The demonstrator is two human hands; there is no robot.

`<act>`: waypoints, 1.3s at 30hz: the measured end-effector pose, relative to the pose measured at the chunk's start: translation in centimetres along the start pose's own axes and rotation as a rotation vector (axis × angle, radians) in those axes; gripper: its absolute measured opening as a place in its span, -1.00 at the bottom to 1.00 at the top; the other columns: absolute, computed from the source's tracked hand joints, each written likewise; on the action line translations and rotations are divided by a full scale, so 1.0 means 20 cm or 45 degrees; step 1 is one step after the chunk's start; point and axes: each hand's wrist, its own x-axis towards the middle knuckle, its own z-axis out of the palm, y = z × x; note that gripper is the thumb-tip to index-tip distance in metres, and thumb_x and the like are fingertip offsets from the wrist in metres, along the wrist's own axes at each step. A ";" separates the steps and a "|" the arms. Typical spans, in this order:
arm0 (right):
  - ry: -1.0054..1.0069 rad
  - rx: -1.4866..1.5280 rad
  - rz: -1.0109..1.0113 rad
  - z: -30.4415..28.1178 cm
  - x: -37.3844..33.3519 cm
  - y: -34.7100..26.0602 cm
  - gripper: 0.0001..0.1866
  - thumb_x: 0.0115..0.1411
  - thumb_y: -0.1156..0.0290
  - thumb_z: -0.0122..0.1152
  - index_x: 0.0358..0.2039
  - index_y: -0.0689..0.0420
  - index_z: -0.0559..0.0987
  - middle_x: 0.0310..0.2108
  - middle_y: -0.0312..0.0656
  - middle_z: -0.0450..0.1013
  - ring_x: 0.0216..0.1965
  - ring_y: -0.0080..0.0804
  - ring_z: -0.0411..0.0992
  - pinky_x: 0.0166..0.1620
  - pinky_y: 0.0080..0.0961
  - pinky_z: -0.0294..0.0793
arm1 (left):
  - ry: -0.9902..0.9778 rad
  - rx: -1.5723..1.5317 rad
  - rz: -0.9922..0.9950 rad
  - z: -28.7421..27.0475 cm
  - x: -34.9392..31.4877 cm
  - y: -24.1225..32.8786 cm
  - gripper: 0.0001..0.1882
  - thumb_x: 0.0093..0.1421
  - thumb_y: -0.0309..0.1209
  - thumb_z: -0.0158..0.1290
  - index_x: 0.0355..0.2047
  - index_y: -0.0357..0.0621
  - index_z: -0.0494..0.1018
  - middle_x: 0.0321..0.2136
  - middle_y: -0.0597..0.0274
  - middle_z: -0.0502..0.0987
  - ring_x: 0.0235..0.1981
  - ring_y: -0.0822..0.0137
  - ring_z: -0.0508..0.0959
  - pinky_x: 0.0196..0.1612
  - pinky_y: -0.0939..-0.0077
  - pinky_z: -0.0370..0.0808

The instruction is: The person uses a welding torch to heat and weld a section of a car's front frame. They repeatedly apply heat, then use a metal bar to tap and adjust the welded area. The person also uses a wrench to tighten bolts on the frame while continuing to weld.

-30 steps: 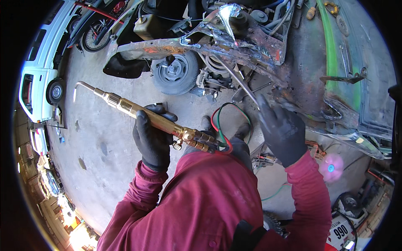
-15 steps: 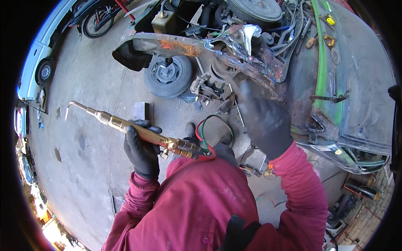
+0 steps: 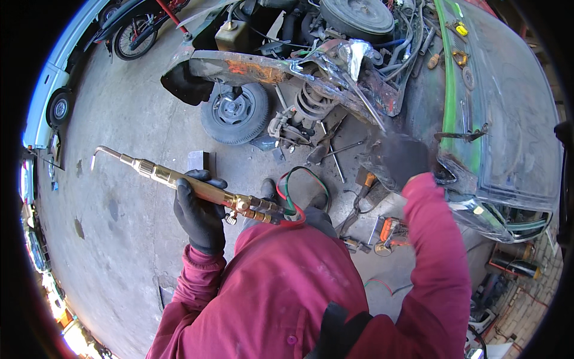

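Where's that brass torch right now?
The brass torch is left of centre in the head view, held in the gloved left hand, with red and green hoses at its right end.

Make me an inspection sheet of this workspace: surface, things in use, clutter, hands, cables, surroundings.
Surface: grey concrete floor, with dark stains.
Things in use: brass torch with a bent tip pointing left; slim metal rod slanting up toward the rusty body panel; contact at its far end unclear.
Clutter: wheel lying on the floor; orange tool and other tools at right.
Hands: left hand, black-gloved, closed on the torch; right hand, gloved and blurred, holding the rod.
Cables: red and green hoses at the torch's rear, looping near the shoes.
Surroundings: motorcycle and pale vehicle at upper left.
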 end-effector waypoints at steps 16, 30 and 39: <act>0.769 0.360 -0.648 0.01 -0.12 -0.06 -0.58 0.33 0.11 0.36 0.15 -0.06 0.71 -0.51 -0.25 0.59 -0.44 -0.18 0.65 -0.35 -0.15 0.59 | 0.077 -0.088 -0.025 -0.01 0.03 -0.03 -0.38 0.63 0.13 -0.18 -0.02 -0.26 0.53 -0.41 0.06 0.69 -0.69 0.50 0.43 -0.62 0.62 0.30; 0.416 0.204 -0.338 0.16 -0.03 0.03 -0.50 0.36 0.32 0.21 0.32 -0.05 0.58 -0.50 -0.26 0.58 -0.46 -0.24 0.64 -0.36 -0.20 0.59 | -0.011 -0.044 -0.114 0.00 0.04 -0.02 -0.38 0.63 0.14 -0.16 -0.01 -0.25 0.51 -0.37 0.05 0.67 -0.58 0.43 0.50 -0.55 0.58 0.37; 0.573 0.146 -0.283 0.19 -0.06 0.05 -0.51 0.38 0.26 0.33 0.31 -0.10 0.60 -0.56 -0.22 0.54 -0.54 -0.23 0.57 -0.39 -0.20 0.52 | 0.009 0.022 -0.096 0.05 0.05 -0.02 -0.37 0.62 0.15 -0.18 -0.01 -0.24 0.52 -0.39 0.03 0.69 -0.66 0.46 0.48 -0.60 0.61 0.35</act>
